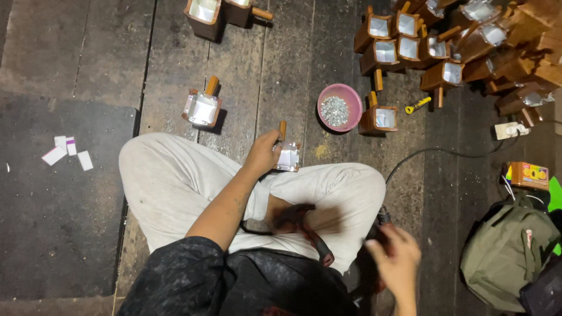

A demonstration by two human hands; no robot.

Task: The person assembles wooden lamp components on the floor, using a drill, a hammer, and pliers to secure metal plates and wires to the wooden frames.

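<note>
I sit cross-legged in pale trousers on a plank floor. My left hand (pixel 263 153) grips a small wooden box (pixel 288 155) with a shiny metal lining and a stubby wooden handle, held over my knee. A hammer (pixel 304 227) with a dark head and reddish grip lies in my lap, blurred. My right hand (pixel 397 257) is low at the right, blurred, beside the dark end of a corded tool (pixel 382 218). Whether it grips anything is unclear.
A pink bowl (pixel 353 95) of small metal bits stands ahead. Another lined box (pixel 202 108) sits to the left, one (pixel 379 118) by the bowl, and several are piled at the back right (pixel 445 41). Paper scraps (pixel 67 151), a green bag (pixel 506 251), a black cable (pixel 433 153).
</note>
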